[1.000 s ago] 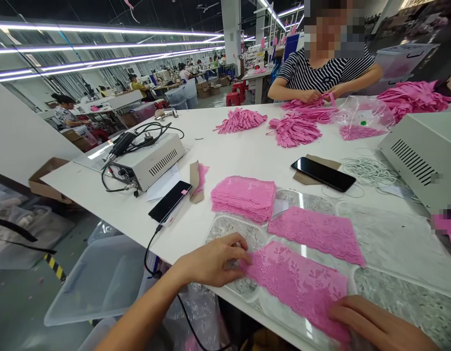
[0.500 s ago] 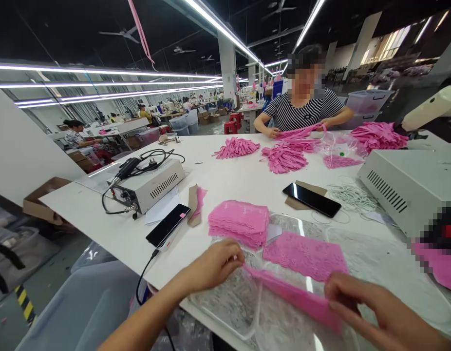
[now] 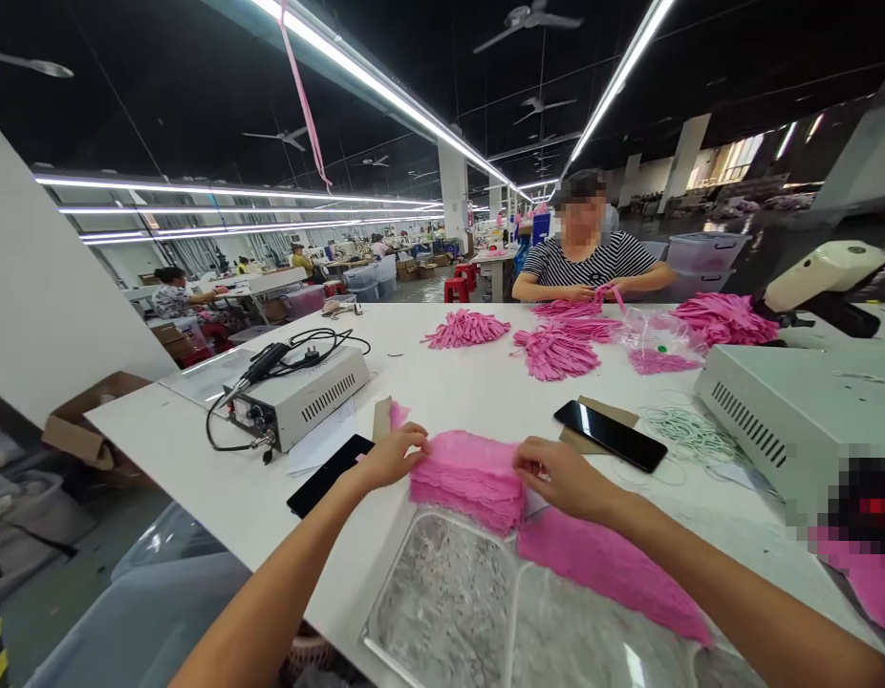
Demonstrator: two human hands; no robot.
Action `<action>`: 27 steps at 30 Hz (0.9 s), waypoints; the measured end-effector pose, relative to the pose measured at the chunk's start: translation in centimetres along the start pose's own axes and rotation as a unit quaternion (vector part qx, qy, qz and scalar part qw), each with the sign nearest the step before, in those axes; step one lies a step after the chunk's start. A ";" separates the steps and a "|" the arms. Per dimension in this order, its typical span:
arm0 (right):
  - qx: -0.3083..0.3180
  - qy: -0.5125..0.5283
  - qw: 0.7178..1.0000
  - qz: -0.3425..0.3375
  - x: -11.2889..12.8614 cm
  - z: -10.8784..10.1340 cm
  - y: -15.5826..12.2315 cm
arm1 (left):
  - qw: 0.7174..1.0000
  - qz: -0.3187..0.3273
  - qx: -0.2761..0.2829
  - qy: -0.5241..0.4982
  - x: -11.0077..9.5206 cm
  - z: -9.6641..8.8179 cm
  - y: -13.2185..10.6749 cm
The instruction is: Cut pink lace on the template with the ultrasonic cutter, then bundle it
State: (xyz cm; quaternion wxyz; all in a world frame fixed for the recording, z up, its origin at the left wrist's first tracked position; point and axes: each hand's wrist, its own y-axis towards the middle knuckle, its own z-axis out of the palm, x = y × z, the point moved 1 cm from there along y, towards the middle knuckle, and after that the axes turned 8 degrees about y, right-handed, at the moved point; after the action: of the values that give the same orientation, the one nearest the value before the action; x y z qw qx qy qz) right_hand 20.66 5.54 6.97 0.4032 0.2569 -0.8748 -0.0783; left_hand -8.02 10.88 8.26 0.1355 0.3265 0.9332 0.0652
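Observation:
A stack of pink lace fabric pieces (image 3: 465, 489) sits on the white table beyond the clear plastic sheet. At the stack's left corner, my left hand (image 3: 394, 457) has its thumb and fingers pinched on the edge of the top pink piece. My right hand (image 3: 561, 478) pinches the same piece at its right corner, so it spans between both hands. To the right, under my right forearm, more pink lace fabric (image 3: 600, 569) lies flat, partly hidden by the arm. The clear plastic sheet (image 3: 449, 607) lies closest to me.
Left are a grey control box (image 3: 320, 397) with a cabled handpiece and a dark phone (image 3: 324, 478). Another phone (image 3: 611, 437) lies right, near pale green cords (image 3: 682, 435). Across the table, a co-worker in a striped top (image 3: 586, 258) handles pink strips beside strip bundles (image 3: 557, 352).
Both hands have moved from the pink strip over the plastic sheet, away from me, to the stack's top piece. That strip has left my fingers. The view has tilted upward.

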 end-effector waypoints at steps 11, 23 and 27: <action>0.068 -0.048 0.984 0.160 -1.5 -2.3 -14.0 | 0.976 0.181 0.097 0.067 -13.0 5.4 -1.3; 0.074 -0.033 0.980 0.181 -3.0 -2.2 -15.3 | 0.950 0.147 0.207 0.182 -15.6 7.4 -0.1; 0.072 -0.019 0.980 0.182 -3.6 -2.4 -15.1 | 0.956 0.125 0.200 0.174 -15.5 7.2 0.4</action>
State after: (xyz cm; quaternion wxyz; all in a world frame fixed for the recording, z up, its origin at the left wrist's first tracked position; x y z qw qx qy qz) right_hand 30.23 -5.41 1.00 0.3742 0.1198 -0.9180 0.0545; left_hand 6.00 1.72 4.73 -0.1060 0.4445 0.8881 -0.0507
